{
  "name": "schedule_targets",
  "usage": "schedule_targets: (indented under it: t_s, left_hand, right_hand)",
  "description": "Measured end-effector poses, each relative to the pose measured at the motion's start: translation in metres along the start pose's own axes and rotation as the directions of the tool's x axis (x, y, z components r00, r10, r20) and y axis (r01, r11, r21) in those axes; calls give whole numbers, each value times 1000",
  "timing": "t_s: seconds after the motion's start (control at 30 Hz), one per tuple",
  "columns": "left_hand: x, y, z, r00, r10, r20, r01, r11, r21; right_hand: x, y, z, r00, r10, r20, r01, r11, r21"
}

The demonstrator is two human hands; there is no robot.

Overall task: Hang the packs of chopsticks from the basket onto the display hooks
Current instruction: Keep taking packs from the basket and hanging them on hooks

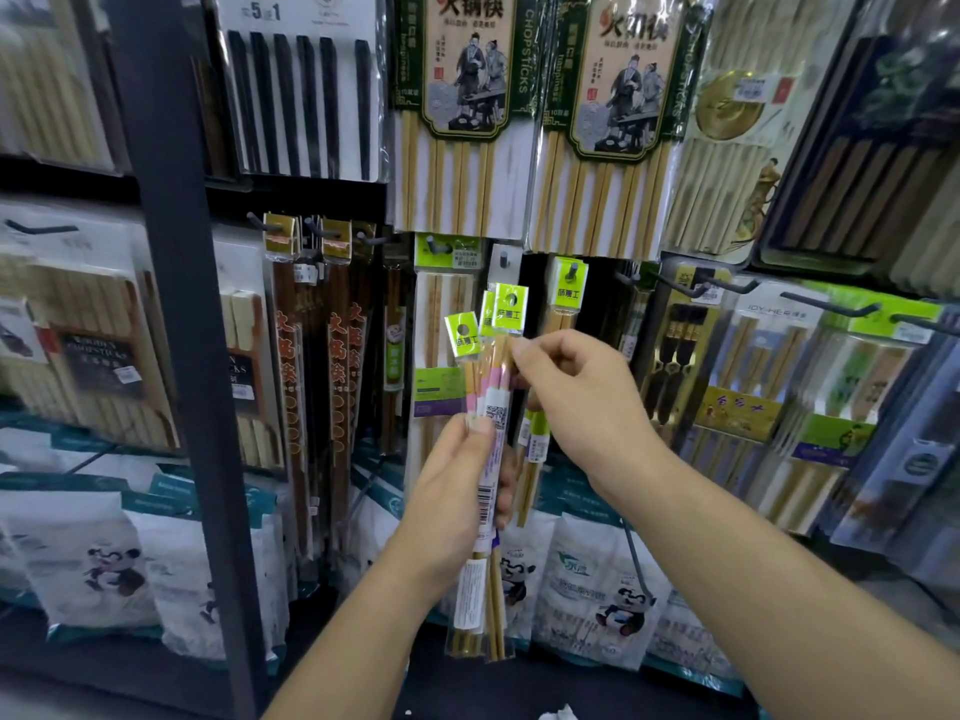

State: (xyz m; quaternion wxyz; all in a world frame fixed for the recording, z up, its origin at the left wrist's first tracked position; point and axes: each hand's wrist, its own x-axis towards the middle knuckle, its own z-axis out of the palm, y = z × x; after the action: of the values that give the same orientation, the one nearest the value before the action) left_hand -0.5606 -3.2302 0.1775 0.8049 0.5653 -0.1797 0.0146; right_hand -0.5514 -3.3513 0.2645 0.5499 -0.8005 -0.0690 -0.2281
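The left hand (457, 491) grips a bundle of slim clear-plastic packs of pale bamboo chopsticks (494, 407) around its middle and holds it upright. The packs' lime-green header tags (510, 302) fan apart at the top (three can be made out). The right hand (576, 402) pinches the rightmost pack (506, 366) just under its tag. Behind them a matching green-tagged pack (570, 293) hangs on a dark peg hook (571, 271), and white panda-printed bags (608, 589) stand in a row below.

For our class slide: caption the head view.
Left hand holds green-tagged chopstick packs; right hand pinches one below a display hook.
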Motion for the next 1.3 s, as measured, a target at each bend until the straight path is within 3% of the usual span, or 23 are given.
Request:
schedule_targets:
  t_s: [0.17, 0.4, 0.67, 1.07, 1.3]
  left_hand:
    - [-4, 2, 3, 1000, -23, 9, 23, 1000, -12]
    - [-4, 3, 5, 1000, -9, -8, 9, 999, -33]
    - [-2, 0, 0, 993, 3, -117, 12, 992, 126]
    - [0, 3, -1, 993, 2, -121, 12, 993, 119]
    - [1, 4, -3, 994, -79, -73, 81, 996, 26]
  right_hand:
    - [-4, -5, 2, 998, -36, 50, 35, 999, 2]
    - [-1, -2, -1, 998, -59, -30, 60, 998, 35]
    - [16, -1, -17, 988, -55, -143, 74, 989, 131]
    - [24, 10, -19, 991, 50, -121, -42, 997, 66]
    - [17, 23, -18, 972, 80, -222, -87, 996, -22]
